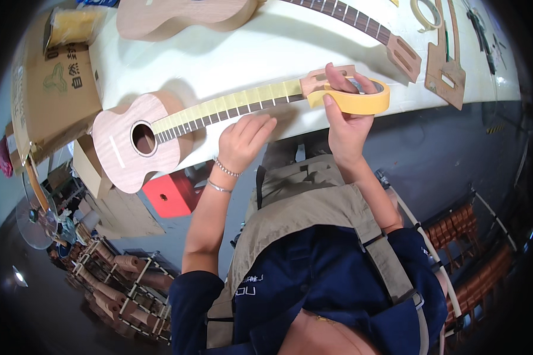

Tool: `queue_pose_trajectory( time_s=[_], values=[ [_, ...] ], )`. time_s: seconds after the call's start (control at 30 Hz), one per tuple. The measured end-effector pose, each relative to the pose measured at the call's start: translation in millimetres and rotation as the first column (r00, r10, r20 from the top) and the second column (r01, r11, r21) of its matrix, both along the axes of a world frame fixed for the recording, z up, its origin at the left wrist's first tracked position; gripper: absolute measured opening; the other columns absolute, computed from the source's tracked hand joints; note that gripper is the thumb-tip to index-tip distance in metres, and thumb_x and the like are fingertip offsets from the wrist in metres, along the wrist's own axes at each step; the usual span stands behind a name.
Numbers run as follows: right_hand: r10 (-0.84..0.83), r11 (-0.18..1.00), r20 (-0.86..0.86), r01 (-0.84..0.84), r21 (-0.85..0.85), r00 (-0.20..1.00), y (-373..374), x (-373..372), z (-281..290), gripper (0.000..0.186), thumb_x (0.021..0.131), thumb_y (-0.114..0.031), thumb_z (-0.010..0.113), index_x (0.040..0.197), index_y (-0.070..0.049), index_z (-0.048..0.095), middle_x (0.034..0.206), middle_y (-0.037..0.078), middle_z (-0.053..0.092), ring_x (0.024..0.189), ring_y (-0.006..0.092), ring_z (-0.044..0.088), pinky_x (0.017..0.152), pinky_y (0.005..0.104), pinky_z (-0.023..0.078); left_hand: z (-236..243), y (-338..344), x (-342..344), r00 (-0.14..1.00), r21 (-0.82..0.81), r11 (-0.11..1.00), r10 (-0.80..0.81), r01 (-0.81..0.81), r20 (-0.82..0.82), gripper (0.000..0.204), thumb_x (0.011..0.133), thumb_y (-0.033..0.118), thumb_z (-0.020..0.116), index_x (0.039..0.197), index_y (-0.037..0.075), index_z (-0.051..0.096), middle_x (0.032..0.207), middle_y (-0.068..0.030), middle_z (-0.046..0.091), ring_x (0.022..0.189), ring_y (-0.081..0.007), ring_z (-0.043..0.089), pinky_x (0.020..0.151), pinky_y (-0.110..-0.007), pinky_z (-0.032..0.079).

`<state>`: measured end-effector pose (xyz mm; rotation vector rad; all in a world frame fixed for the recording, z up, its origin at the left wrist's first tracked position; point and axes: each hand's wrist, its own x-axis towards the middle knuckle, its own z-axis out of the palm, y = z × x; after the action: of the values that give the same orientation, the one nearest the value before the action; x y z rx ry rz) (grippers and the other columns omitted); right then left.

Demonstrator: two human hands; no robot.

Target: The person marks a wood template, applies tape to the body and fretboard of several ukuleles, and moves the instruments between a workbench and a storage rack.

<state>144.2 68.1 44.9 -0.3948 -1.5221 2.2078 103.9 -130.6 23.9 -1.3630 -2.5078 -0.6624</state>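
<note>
An unfinished pale wooden ukulele (115, 154) lies on the bench, its neck reaching right. A yellow tape strip (231, 102) runs along the fretboard, leaving a dark lower band with frets showing. My right hand (346, 121) holds a yellow tape roll (373, 103) at the headstock (314, 77), fingers through its ring and thumb on its outside, where the strip joins it. My left hand (243, 139) is just below the middle of the neck, fingers curled together with their tips hidden; I cannot tell what, if anything, they hold.
The white bench (136, 68) holds a second ukulele (177, 18), another tape roll (426, 12) and wooden templates (447, 80). Cardboard boxes (53, 112) stand left. Below are a red box (166, 195), a fan (35, 219) and racks of wooden parts (118, 284) (468, 266).
</note>
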Motion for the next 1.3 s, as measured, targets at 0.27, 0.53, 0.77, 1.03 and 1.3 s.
queue_pose_trajectory(
  time_s=[0.27,0.53,0.77,1.03,1.3],
  values=[
    [0.117,0.935,-0.134,-0.154,-0.318,0.984,-24.8,13.2,10.0,0.051,0.083,0.008,0.05,0.13,-0.005,0.034,0.133,0.018,0.047,0.131,0.0271,0.039,0.108,0.0407,0.028,46.1,58.2,26.6,0.165,0.222,0.451,-0.162,-0.864,0.973,0.017,0.077,0.0,0.072,0.089,-0.001,0.061,0.081,-0.0043,0.063,0.073,-0.0088,0.057,0.071,-0.02,0.049],
    [0.038,0.872,-0.257,-0.158,-0.464,0.966,105.0,30.2,-8.0,0.062,0.085,-0.013,0.058,0.141,-0.005,0.032,0.147,0.011,0.032,0.14,0.029,0.017,0.114,0.0447,0.004,50.8,-144.7,9.8,0.329,0.077,0.396,0.621,-0.915,0.712,0.011,0.073,0.009,0.075,0.074,0.003,0.066,0.078,-0.0022,0.062,0.073,-0.0111,0.053,0.068,-0.025,0.045],
    [-0.054,0.25,0.24,-0.219,0.943,0.969,64.0,-3.2,-26.4,0.081,0.085,-0.022,0.066,0.144,0.0,0.014,0.113,0.007,0.064,0.133,0.0242,0.035,0.112,0.0421,0.009,18.2,-176.4,-26.8,0.498,0.17,0.522,0.592,-0.836,0.634,0.012,0.07,0.014,0.077,0.079,0.008,0.072,0.097,-0.004,0.051,0.1,-0.0207,0.044,0.086,-0.032,0.041],
    [-0.132,0.157,0.254,-0.233,0.96,0.958,58.8,-3.5,-11.4,0.089,0.087,-0.013,0.064,0.143,0.006,-0.002,0.098,0.01,0.068,0.099,0.0205,0.063,0.1,0.0321,0.036,13.5,-184.8,-26.6,0.502,0.104,0.579,0.586,-0.808,0.636,0.013,0.068,0.014,0.078,0.079,0.008,0.072,0.092,-0.0031,0.051,0.097,-0.0208,0.045,0.086,-0.033,0.041],
    [-0.102,0.529,0.229,-0.142,0.837,0.968,70.4,1.2,-34.0,0.085,0.085,-0.013,0.065,0.143,0.006,0.007,0.115,0.012,0.059,0.108,0.0205,0.058,0.106,0.0378,0.031,25.0,-179.8,-24.2,0.536,0.079,0.544,0.773,-0.835,0.34,0.033,0.07,0.012,0.077,0.1,0.005,0.064,0.095,-0.0062,0.052,0.092,-0.0226,0.047,0.085,-0.035,0.041]
  ],
)
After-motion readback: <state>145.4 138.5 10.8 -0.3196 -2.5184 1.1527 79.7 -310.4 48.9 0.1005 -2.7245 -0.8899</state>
